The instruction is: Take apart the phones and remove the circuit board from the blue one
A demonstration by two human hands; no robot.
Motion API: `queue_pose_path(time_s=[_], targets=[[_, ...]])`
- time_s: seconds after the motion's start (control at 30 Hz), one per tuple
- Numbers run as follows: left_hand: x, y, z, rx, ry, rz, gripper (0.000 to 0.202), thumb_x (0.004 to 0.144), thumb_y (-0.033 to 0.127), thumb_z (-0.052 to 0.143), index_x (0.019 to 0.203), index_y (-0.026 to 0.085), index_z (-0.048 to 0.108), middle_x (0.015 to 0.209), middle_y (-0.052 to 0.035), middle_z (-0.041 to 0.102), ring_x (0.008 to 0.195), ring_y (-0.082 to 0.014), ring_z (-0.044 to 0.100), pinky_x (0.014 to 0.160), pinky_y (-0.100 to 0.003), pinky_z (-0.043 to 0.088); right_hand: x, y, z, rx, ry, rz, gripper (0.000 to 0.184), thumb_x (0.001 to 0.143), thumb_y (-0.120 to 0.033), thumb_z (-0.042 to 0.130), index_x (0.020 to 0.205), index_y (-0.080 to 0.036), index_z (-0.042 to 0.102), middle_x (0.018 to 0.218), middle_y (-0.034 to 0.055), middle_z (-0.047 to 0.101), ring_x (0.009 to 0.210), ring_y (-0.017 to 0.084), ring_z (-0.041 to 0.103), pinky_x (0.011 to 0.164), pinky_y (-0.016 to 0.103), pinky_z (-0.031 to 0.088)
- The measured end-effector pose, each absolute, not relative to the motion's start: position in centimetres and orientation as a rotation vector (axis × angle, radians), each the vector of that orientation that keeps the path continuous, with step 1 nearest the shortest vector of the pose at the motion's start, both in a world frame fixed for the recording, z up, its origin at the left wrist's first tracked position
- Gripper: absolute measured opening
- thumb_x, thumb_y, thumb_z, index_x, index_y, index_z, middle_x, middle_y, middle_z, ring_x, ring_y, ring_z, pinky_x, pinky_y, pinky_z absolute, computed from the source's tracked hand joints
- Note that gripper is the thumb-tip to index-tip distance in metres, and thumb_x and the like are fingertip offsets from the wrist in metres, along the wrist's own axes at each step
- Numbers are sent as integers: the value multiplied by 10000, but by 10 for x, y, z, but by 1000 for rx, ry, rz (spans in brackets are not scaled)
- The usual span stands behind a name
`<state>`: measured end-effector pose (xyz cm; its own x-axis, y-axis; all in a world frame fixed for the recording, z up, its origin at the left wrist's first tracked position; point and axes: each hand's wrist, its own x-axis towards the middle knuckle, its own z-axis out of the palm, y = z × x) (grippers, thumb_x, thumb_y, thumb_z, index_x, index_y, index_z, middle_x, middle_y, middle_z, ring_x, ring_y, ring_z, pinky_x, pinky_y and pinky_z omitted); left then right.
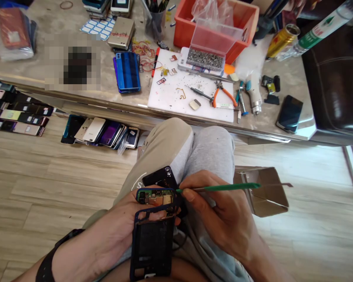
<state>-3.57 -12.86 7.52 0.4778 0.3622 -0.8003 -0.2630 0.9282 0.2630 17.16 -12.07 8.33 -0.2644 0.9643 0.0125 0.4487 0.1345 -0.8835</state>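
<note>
My left hand (120,225) is closed around a dismantled phone (153,246) with a blue-edged black frame, held above my lap. At its upper end a green circuit board (157,197) is exposed, and my fingers show through an opening just below it. My right hand (223,215) pinches a thin pry tool (232,187) with a green grip; its left tip meets the board's upper right corner, though I cannot tell whether it is under the edge. Behind the board, a black phone back (161,177) with a camera opening rests on my thigh.
On the table ahead lies a white mat (170,100) with orange-handled pliers (223,96), a screwdriver and a box of screws (206,58). A red bin (185,27) stands behind. Blue phones (128,72) are to the left. An open cardboard box (264,192) sits right of my legs.
</note>
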Motion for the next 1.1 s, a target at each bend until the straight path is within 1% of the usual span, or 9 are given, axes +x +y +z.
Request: queue_pose_path(time_s=[0.1,0.2,0.27,0.43,0.57,0.7,0.8,0.93,1.1], targets=[[-36,-131,73,95,995,369,316,716,296,928,999,179,852,898,-75,789,807,-199,726,762,-263,584,172,-117,82,-1471,-1752,1147,192,1028,-219,563,906,-190,708,829,4,737,734,127,686,658,232,498],[-36,-132,71,80,986,371,328,722,281,923,1025,182,846,917,-82,791,831,-214,739,789,-283,591,172,-113,79,-1601,-1623,1329,293,1053,-339,535,848,-187,680,749,9,715,684,147,681,611,257,486],[-36,-132,70,85,980,382,325,740,268,910,1046,184,840,927,-85,789,855,-224,744,817,-304,596,172,-110,78,-1598,-1615,1379,319,1057,-372,523,847,-184,673,733,10,699,681,155,672,616,270,479],[-36,-131,71,80,966,376,344,715,286,933,1035,196,840,915,-76,793,833,-224,759,790,-291,601,174,-101,80,-1436,-1743,1413,268,1061,-297,507,871,-193,664,767,-4,690,688,133,638,646,255,469],[-35,-131,73,63,1012,366,361,673,298,955,1004,208,845,894,-66,795,826,-235,768,768,-282,599,172,-96,80,-1468,-1769,1512,314,1062,-318,492,814,-204,647,778,6,711,695,142,659,642,258,481],[-33,-130,76,59,1005,355,332,697,271,938,1010,206,851,916,-75,811,844,-241,771,799,-298,602,170,-97,76,-1589,-1480,1734,306,1032,-367,514,785,-218,616,686,-11,677,633,152,683,595,254,533],[-33,-129,77,66,1000,355,323,702,271,937,1004,195,852,941,-78,818,867,-235,775,822,-285,594,167,-100,71,-1632,-1261,1840,310,1013,-405,537,769,-222,592,686,-15,666,617,155,695,584,260,576],[-35,-130,74,79,1006,356,356,690,282,949,1021,199,848,936,-66,814,849,-222,772,832,-282,586,164,-103,70,-1670,-1176,1841,313,1001,-404,543,753,-220,590,681,-17,664,592,148,693,569,254,584],[-37,-131,72,92,981,351,386,766,261,903,1141,213,826,1051,-91,824,916,-230,777,925,-321,577,159,-105,75,-1785,-1258,1690,307,997,-363,543,728,-220,582,649,-17,681,580,148,704,541,235,557]])
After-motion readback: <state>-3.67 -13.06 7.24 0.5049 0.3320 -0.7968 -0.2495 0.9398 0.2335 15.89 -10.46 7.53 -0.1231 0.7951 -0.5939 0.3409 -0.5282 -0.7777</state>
